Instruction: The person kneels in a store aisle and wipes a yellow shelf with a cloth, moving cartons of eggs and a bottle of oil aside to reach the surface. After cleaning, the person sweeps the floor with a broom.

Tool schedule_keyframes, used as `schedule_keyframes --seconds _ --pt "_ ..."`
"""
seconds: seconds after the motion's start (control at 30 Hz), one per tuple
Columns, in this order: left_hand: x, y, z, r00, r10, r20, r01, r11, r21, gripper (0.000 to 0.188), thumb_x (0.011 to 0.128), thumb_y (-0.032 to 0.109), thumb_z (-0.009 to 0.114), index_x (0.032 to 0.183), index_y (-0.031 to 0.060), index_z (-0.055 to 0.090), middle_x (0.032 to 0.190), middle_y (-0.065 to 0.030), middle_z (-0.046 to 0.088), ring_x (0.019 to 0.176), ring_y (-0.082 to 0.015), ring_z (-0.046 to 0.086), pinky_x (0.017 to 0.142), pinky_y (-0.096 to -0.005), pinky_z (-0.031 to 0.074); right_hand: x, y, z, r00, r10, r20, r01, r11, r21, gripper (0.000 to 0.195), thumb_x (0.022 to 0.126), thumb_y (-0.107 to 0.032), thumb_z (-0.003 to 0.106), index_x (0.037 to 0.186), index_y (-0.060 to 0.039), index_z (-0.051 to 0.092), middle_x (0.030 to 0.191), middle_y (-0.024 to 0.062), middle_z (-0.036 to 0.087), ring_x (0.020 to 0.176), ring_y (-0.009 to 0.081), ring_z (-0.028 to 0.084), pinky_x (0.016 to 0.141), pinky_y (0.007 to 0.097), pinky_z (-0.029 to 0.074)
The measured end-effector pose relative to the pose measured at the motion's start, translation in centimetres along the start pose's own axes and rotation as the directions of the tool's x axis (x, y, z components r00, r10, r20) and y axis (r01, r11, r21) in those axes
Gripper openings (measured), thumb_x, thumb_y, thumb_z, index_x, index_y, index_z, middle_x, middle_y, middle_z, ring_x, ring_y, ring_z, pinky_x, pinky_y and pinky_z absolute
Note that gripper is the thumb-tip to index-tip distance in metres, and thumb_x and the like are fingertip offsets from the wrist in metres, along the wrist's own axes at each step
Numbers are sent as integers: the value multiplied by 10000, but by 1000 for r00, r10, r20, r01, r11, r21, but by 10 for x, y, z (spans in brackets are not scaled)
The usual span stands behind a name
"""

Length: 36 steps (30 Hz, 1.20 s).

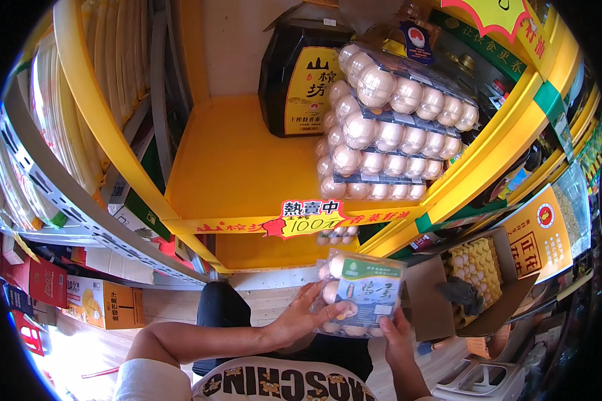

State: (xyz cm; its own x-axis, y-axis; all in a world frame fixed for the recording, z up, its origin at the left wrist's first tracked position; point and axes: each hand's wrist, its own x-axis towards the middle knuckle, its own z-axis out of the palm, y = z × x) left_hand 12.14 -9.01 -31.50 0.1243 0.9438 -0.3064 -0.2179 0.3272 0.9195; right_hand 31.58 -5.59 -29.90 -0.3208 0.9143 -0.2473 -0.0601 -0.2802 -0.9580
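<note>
A clear plastic carton of eggs (368, 295) with a blue and green label is held in front of my body, its labelled face towards me. My left hand (306, 313) grips its left side, with the thumb over the front. My right hand (397, 328) holds the lower right corner. Beyond it, a stack of several similar egg cartons (389, 135) stands on the right of the yellow shelf (241, 165). Behind the stack's left side is a large dark oil jug (291, 75) with a yellow label.
A red and yellow price sign (303, 218) hangs at the shelf's front edge. On the lower shelf (271, 253) a few eggs show. To the right, an open cardboard box (424, 295) holds egg trays (476, 275). A metal rack (55, 185) and juice boxes (103, 303) stand left.
</note>
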Motion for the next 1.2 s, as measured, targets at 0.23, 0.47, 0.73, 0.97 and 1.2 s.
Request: schedule_keyframes --seconds 0.23,0.47,0.73,0.97,1.2 --pt "-46 56 15 955 282 -94 -281 960 20 654 734 327 574 1199 -11 263 1179 -208 233 1150 -285 210 936 -340 227 -12 -60 13 956 -238 174 258 961 -102 627 678 -298 607 1138 19 322 1048 96 446 969 157 417 854 298 300" --pt "-79 121 1 889 421 -177 -452 867 -210 629 776 178 530 1234 7 135 1124 -113 374 1007 -176 424 870 -301 345 24 -120 63 825 -305 476 341 940 12 670 686 -288 598 1183 19 269 1086 112 417 1001 181 406 870 313 304" --pt "-60 175 -40 809 478 -343 -550 821 -152 396 836 301 402 1112 20 366 1021 -84 487 954 -152 473 805 -284 402 92 -158 127 736 -344 583 402 915 32 507 716 -325 577 1087 -17 420 1002 71 506 919 136 463 831 254 336" --pt "-41 190 -87 806 488 -336 -565 803 -189 345 829 297 421 1050 32 433 1013 -89 506 930 -182 504 800 -326 419 116 -178 155 736 -237 635 404 905 -131 517 701 -428 553 1060 -64 475 970 48 529 873 137 492 768 267 370" --pt "-23 197 -108 821 288 -493 -464 840 -281 244 790 270 491 913 61 518 873 -70 556 745 -163 562 666 -322 477 144 -151 172 850 -119 513 227 962 -154 593 653 -488 576 1101 -125 440 1071 65 456 972 192 419 779 377 342"
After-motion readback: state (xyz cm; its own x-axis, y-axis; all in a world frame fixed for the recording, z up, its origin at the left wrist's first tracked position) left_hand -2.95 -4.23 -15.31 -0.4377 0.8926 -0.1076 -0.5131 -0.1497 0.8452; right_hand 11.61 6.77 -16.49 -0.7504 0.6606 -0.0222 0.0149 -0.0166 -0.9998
